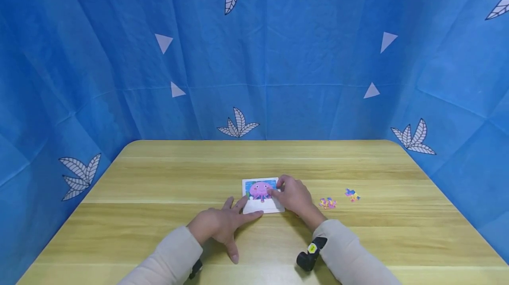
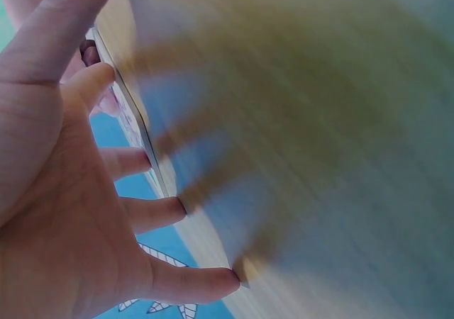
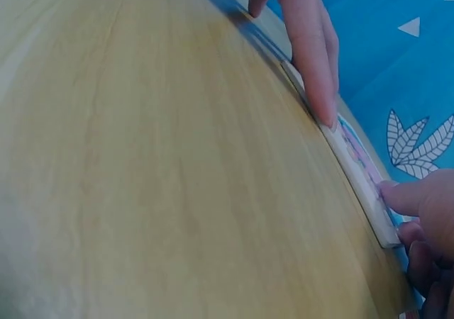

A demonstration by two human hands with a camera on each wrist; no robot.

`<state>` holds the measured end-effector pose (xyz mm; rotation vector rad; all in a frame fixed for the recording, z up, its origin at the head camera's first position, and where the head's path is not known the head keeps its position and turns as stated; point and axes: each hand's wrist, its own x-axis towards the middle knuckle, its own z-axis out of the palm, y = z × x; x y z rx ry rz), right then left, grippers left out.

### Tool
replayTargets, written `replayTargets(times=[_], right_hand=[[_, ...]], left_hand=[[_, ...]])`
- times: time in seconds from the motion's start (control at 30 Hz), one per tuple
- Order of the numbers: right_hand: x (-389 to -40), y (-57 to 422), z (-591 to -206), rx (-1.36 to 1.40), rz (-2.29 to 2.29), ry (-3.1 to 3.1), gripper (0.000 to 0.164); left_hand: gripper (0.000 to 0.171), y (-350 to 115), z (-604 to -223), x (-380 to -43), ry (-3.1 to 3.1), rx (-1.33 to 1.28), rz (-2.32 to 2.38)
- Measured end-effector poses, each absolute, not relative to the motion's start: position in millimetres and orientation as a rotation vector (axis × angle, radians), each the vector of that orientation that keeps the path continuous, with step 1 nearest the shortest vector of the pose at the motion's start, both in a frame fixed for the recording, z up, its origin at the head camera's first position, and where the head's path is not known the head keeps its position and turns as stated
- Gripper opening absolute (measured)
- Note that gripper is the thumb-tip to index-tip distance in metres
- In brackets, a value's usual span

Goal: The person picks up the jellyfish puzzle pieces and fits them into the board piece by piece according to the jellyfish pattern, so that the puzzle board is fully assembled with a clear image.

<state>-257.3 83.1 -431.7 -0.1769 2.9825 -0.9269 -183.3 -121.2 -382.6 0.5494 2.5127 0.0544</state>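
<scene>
A small jigsaw puzzle board [image 1: 263, 207] lies flat on the table, with a white rim and a picture of a pink octopus [image 1: 260, 189] on blue; a white strip shows along its near part. Against its left and near edges rests my left hand [image 1: 222, 223], fingers spread, thumb tip near the front edge. At the board's right side is my right hand [image 1: 296, 195]. In the right wrist view its thumb [image 3: 406, 197] presses on the picture, while the other fingers bend at the board's edge. Whether a loose piece lies beneath the thumb is hidden.
Pink and yellow puzzle pieces [image 1: 328, 203] lie on the wooden table [image 1: 179, 179] to the right of my right hand. Farther right is a small cluster of blue and yellow pieces [image 1: 352, 195]. A blue curtain [image 1: 310, 55] hangs behind the table and along its sides.
</scene>
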Motion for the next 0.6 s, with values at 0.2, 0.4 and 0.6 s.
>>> replayTargets(times=[0.2,0.4,0.6], right_hand=[[-257,89,-432,-0.248,-1.023,2.967,0.025],[-259,105,-427,-0.33,-1.157,2.877,0.02],[-258,127,-414,-0.474,-1.124,2.805,0.024]], left_hand=[[0.111,-121,-382,-183,2.502,0.55,0.066],[0.111,-121,-383,-183,2.506,0.544,0.074],[0.111,-120,-385,-184,2.512,0.55,0.072]])
